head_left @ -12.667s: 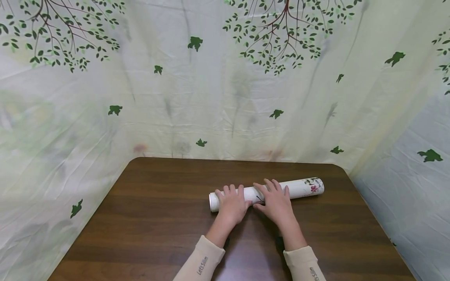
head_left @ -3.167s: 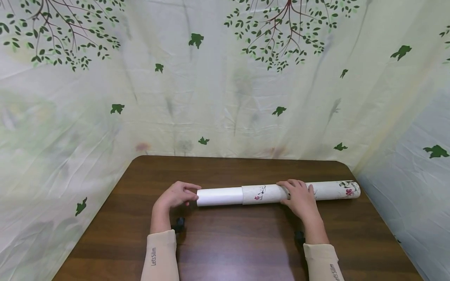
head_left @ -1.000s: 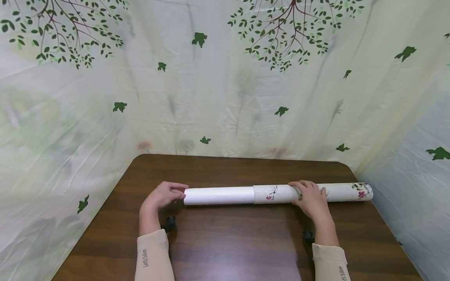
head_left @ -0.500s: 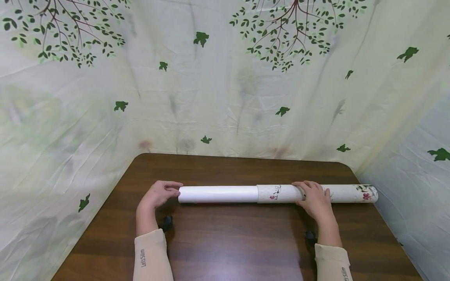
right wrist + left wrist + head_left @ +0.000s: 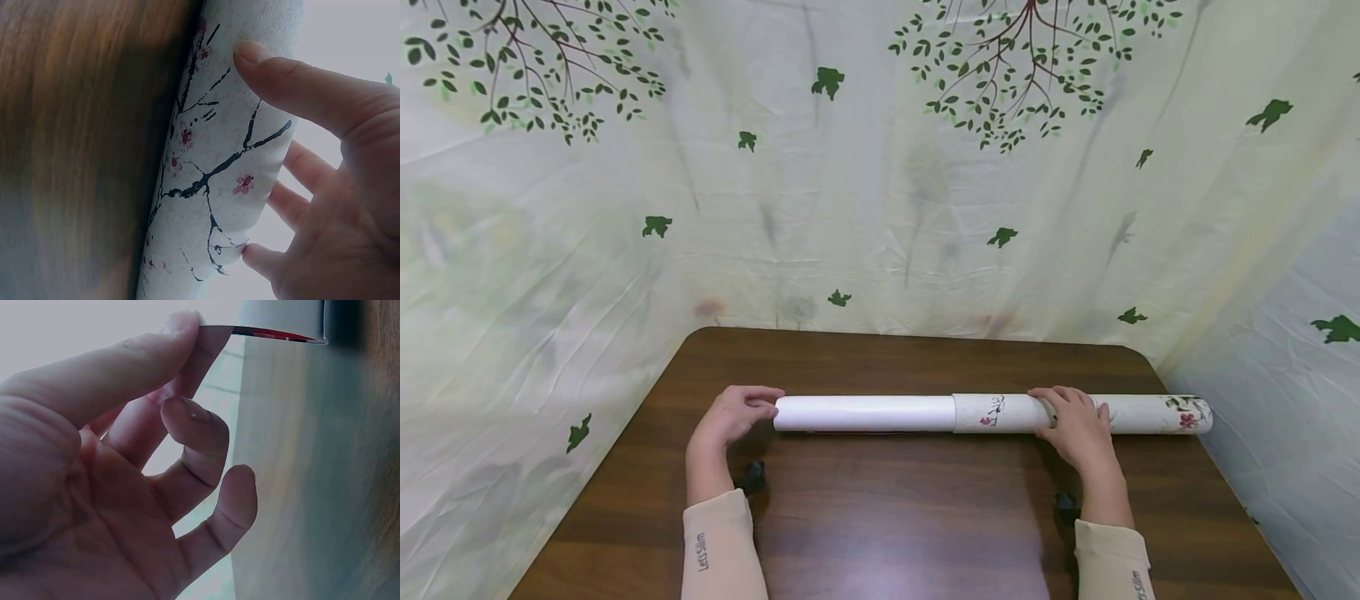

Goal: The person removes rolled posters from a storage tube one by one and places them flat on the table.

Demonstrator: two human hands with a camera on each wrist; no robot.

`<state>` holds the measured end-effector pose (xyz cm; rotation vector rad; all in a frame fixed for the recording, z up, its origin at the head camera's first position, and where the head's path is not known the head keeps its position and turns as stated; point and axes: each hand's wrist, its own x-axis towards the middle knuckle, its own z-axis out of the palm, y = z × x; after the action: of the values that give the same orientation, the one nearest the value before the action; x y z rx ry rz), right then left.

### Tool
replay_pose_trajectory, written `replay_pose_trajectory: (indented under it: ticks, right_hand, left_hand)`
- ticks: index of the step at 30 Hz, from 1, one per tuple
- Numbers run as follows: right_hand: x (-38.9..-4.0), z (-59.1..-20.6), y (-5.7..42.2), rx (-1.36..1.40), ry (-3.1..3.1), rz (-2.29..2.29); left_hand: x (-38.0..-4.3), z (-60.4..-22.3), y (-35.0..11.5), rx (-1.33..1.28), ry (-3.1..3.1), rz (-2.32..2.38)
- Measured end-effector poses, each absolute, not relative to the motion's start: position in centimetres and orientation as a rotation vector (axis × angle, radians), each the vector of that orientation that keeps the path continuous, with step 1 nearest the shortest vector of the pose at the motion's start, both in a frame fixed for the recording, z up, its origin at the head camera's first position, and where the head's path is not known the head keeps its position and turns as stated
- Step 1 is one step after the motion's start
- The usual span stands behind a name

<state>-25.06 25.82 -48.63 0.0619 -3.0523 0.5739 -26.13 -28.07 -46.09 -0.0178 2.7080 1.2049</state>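
A long white tube printed with dark branches and pink blossoms lies crosswise over the table. From its left end protrudes a smooth white paper roll, narrower than the tube. My left hand pinches the roll's left edge between thumb and index finger; the other fingers are loosely bent. In the left wrist view, the roll's thin edge shows red on one face. My right hand grips the middle of the tube, thumb on the near side and fingers over the far side. In the right wrist view, blossoms cover the tube.
The brown wooden table has rounded far corners. The tube's right end overlaps the table's right edge in the head view. A pale curtain with leaf prints hangs behind. Small black devices sit under both wrists.
Long ago both hands lay on the tube with no roll showing. Since then the left hand has drawn the roll out leftward, while the right hand and tube have shifted right; lately only slightly.
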Motion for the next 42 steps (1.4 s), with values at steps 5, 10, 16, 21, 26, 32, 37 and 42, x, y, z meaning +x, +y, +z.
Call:
replay_pose_trajectory:
  ticks: [5,10,16,21,26,32,37,42]
  right_hand:
    - [-25.0,-48.6,25.9,0.070,-3.052,0.572]
    - [-25.0,-48.6,26.1,0.064,-3.052,0.570]
    - [-24.7,-48.6,26.3,0.061,-3.048,0.574]
    - [-24.6,-48.4,26.5,0.066,-3.042,0.583]
    - [-24.6,-48.4,26.6,0.058,-3.049,0.586]
    - [-24.6,-48.3,26.8,0.053,-3.047,0.576]
    - [-24.6,-48.3,26.8,0.061,-3.045,0.580]
    - [-24.6,-48.3,26.9,0.063,-3.050,0.582]
  left_hand:
    - [-25.9,-46.0,-28.2,-0.044,2.725,1.185]
    - [-25.9,-46.1,-28.3,-0.073,2.745,1.167]
    - [-25.8,-46.1,-28.6,-0.137,2.731,1.183]
    - [-25.8,-46.1,-28.9,-0.184,2.723,1.202]
    - [-25.8,-46.2,-29.1,-0.217,2.742,1.196]
    - [-25.9,-46.2,-29.2,-0.249,2.768,1.210]
    - [-26.0,-46.3,-29.3,-0.242,2.774,1.250]
    - [-25.9,-46.3,-29.3,-0.271,2.779,1.259]
